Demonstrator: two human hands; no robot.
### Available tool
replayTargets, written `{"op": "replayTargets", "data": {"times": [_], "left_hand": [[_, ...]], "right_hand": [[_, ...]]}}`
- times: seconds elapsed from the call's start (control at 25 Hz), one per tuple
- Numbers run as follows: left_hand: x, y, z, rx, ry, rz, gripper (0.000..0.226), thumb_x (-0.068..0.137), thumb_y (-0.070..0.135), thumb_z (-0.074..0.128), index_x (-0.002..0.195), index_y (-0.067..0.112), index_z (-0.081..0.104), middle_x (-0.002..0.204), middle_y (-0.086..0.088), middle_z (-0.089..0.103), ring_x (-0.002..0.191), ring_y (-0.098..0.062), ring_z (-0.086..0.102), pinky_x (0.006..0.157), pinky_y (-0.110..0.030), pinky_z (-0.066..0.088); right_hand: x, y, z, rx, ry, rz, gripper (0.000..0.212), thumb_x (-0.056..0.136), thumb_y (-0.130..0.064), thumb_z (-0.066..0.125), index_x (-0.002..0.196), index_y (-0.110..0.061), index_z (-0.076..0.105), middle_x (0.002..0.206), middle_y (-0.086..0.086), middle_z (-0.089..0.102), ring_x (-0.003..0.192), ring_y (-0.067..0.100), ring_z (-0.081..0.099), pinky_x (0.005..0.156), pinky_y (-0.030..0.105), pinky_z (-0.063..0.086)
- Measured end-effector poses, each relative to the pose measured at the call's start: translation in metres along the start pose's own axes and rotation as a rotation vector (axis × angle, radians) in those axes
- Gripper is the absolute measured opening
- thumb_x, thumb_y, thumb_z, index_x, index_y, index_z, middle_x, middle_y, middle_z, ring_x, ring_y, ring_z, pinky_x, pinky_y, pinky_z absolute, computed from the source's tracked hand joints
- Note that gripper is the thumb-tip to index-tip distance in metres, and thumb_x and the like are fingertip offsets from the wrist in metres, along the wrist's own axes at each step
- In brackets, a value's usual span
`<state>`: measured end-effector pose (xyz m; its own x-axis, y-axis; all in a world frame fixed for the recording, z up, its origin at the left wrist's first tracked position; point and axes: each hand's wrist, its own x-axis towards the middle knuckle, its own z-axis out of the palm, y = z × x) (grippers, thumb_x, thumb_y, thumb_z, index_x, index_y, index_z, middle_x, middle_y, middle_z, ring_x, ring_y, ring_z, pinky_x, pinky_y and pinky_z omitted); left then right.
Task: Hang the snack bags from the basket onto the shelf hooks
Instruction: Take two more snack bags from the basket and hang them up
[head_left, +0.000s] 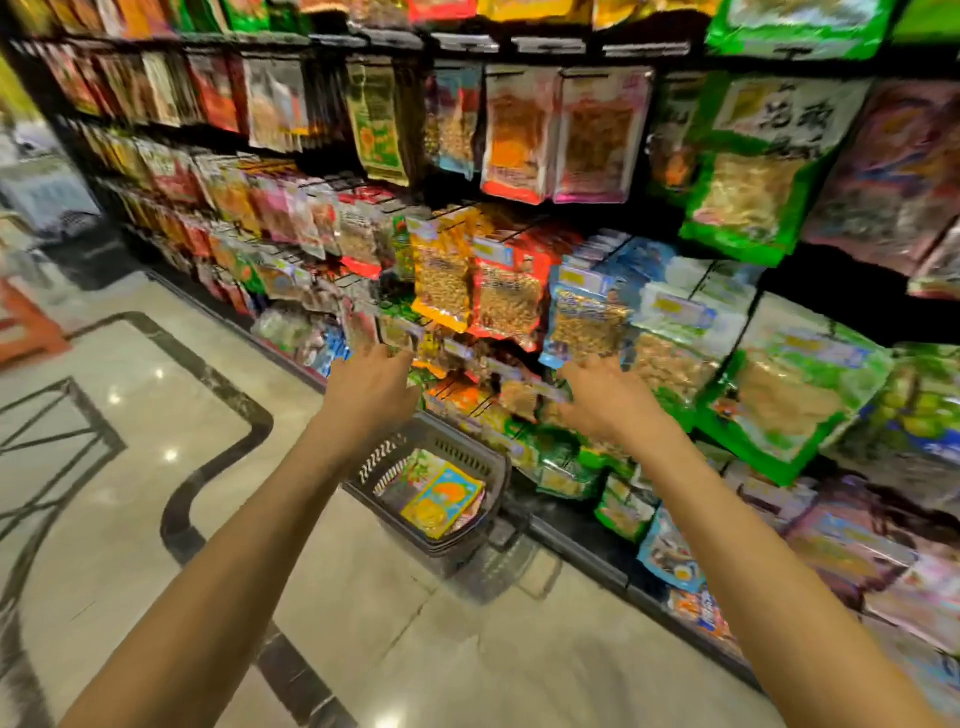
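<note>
A dark plastic basket stands on the floor against the shelf base, with a yellow and blue snack bag lying on top inside it. Above it, both arms reach toward hanging bags on the shelf hooks. My left hand is at a small bag in a lower row, its fingers hidden behind the hand. My right hand reaches among orange and green bags below a blue-edged nut bag. The frame is blurred, so whether either hand grips a bag is unclear.
The black shelf unit runs from far left to near right, packed with hanging snack bags in several rows. Large green bags hang at right. Polished tile floor with dark inlay lies to the left. An orange object sits at far left.
</note>
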<state>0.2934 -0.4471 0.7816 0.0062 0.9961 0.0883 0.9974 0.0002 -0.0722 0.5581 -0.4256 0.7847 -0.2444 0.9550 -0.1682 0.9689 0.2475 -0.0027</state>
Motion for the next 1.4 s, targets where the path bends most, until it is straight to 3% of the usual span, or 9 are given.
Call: {"op": "replayTargets", "data": {"times": [0.2, 0.48, 0.6, 0.8, 0.88, 1.2, 1.4], "left_hand": [[0.042, -0.053, 0.046, 0.029, -0.04, -0.007, 0.041, 0.098, 0.043, 0.045, 0.126, 0.013, 0.051, 0.123, -0.015, 0.057, 0.116, -0.039, 0.051, 0.089, -0.048, 0.045], [0.154, -0.13, 0.115, 0.018, -0.216, 0.01, 0.046, 0.096, 0.041, 0.05, 0.133, 0.015, 0.047, 0.149, -0.011, 0.04, 0.127, -0.038, 0.045, 0.1, -0.052, 0.042], [0.205, -0.159, 0.145, 0.027, -0.289, 0.059, 0.043, 0.095, 0.041, 0.052, 0.131, 0.016, 0.049, 0.152, -0.011, 0.036, 0.128, -0.038, 0.046, 0.099, -0.055, 0.043], [0.27, -0.193, 0.192, -0.008, -0.366, 0.114, 0.043, 0.095, 0.041, 0.049, 0.129, 0.014, 0.05, 0.135, -0.012, 0.053, 0.125, -0.035, 0.047, 0.095, -0.051, 0.042], [0.292, -0.203, 0.212, -0.015, -0.399, 0.159, 0.041, 0.095, 0.04, 0.049, 0.126, 0.013, 0.052, 0.129, -0.013, 0.057, 0.121, -0.035, 0.05, 0.094, -0.049, 0.043], [0.369, -0.248, 0.306, -0.022, -0.53, 0.371, 0.041, 0.096, 0.037, 0.049, 0.129, 0.013, 0.052, 0.126, -0.016, 0.058, 0.119, -0.038, 0.052, 0.092, -0.047, 0.043], [0.387, -0.268, 0.394, -0.08, -0.665, 0.445, 0.04, 0.092, 0.033, 0.053, 0.126, 0.012, 0.052, 0.115, -0.021, 0.061, 0.11, -0.042, 0.055, 0.087, -0.048, 0.047]], "right_hand": [[0.072, -0.042, 0.023, 0.006, -0.079, -0.026, 0.054, 0.1, -0.044, 0.049, 0.144, -0.015, 0.039, 0.148, 0.016, 0.035, 0.135, 0.038, 0.035, 0.105, 0.053, 0.037], [0.218, -0.097, 0.056, 0.042, -0.224, -0.034, 0.055, 0.098, -0.048, 0.049, 0.143, -0.017, 0.042, 0.147, 0.014, 0.038, 0.135, 0.037, 0.036, 0.104, 0.051, 0.041], [0.27, -0.119, 0.07, 0.07, -0.273, -0.021, 0.052, 0.098, -0.045, 0.049, 0.139, -0.013, 0.045, 0.142, 0.015, 0.043, 0.128, 0.036, 0.045, 0.098, 0.049, 0.046], [0.331, -0.145, 0.091, 0.1, -0.379, 0.047, 0.057, 0.1, -0.043, 0.049, 0.148, -0.015, 0.036, 0.15, 0.014, 0.037, 0.134, 0.037, 0.04, 0.103, 0.049, 0.04], [0.352, -0.153, 0.105, 0.093, -0.412, 0.09, 0.051, 0.099, -0.042, 0.051, 0.141, -0.013, 0.045, 0.144, 0.015, 0.043, 0.129, 0.037, 0.045, 0.1, 0.048, 0.044], [0.406, -0.204, 0.19, 0.228, -0.478, 0.296, 0.046, 0.098, -0.04, 0.05, 0.132, -0.01, 0.048, 0.136, 0.018, 0.048, 0.123, 0.037, 0.048, 0.094, 0.046, 0.044], [0.426, -0.238, 0.281, 0.343, -0.604, 0.453, 0.052, 0.095, -0.04, 0.051, 0.139, -0.012, 0.045, 0.139, 0.022, 0.045, 0.126, 0.041, 0.045, 0.099, 0.047, 0.043]]}}
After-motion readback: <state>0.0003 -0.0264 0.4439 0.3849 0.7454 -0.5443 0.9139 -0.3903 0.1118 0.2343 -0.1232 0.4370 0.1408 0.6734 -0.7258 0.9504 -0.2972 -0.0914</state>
